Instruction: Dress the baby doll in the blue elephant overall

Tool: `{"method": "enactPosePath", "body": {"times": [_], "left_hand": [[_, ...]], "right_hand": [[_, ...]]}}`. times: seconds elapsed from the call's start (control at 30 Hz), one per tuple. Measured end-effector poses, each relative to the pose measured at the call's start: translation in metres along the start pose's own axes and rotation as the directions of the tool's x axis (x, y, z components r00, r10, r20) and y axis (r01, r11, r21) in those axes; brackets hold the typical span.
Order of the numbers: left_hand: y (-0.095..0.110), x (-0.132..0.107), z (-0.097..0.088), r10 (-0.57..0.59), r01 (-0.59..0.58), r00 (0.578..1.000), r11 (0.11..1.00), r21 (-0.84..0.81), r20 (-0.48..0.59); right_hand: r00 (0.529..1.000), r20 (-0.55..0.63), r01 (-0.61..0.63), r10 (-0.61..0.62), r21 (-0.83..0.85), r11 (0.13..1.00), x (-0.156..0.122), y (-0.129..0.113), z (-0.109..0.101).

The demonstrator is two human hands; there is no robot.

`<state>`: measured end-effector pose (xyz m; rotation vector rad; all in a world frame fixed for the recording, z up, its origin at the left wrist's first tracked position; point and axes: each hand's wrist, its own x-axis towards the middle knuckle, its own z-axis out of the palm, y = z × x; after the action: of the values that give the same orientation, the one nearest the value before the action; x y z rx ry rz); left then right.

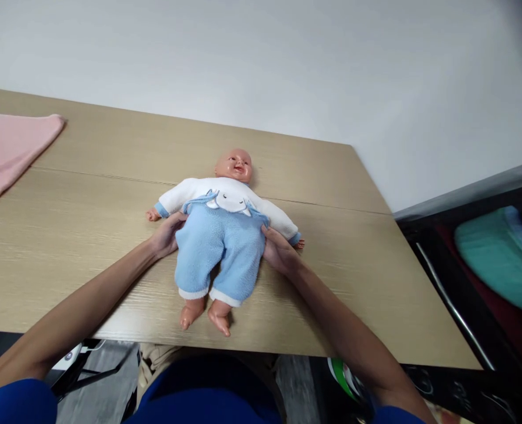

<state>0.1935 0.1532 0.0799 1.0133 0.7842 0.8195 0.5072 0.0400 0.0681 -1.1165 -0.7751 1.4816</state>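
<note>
A baby doll lies on its back on a light wooden table, head away from me and bare feet toward me. It wears a white long-sleeved top and fluffy light blue trousers. My left hand grips the waistband of the trousers on the doll's left side as I see it. At the other hip my right hand does the same, fingers closed on the blue fabric. Both forearms reach in from the near edge of the table.
A pink cloth lies at the table's far left. To the right stands a dark shelf or bin with a folded teal cloth. A white wall runs behind the table. Below the near edge are my blue-clad knees.
</note>
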Motion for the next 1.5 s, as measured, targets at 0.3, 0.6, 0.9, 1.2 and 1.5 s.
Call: {"method": "enactPosePath", "body": {"times": [0.3, 0.6, 0.9, 1.2, 1.5], "left_hand": [[-0.004, 0.002, 0.018, -0.054, 0.062, 0.998, 0.975, -0.212, 0.043], [-0.004, 0.004, 0.019, -0.034, 0.054, 0.996, 0.966, -0.252, 0.081], [-0.012, 0.006, 0.018, 0.01, -0.009, 1.0, 0.982, -0.189, 0.006], [-0.012, 0.005, 0.031, 0.065, -0.07, 0.997, 0.973, -0.218, -0.034], [-0.011, 0.016, 0.019, 0.027, -0.033, 0.999, 0.986, -0.165, -0.034]], "right_hand": [[0.988, -0.15, 0.047, -0.041, 0.037, 0.998, 0.014, 0.017, -0.004], [0.984, -0.094, 0.147, -0.149, -0.029, 0.989, 0.013, 0.002, -0.012], [0.964, -0.199, 0.138, -0.175, -0.184, 0.973, 0.006, 0.008, -0.011], [0.967, -0.224, 0.133, -0.121, 0.043, 0.99, 0.01, 0.0, 0.009], [0.972, -0.224, 0.095, -0.076, 0.076, 0.993, 0.017, -0.008, -0.007]]}}
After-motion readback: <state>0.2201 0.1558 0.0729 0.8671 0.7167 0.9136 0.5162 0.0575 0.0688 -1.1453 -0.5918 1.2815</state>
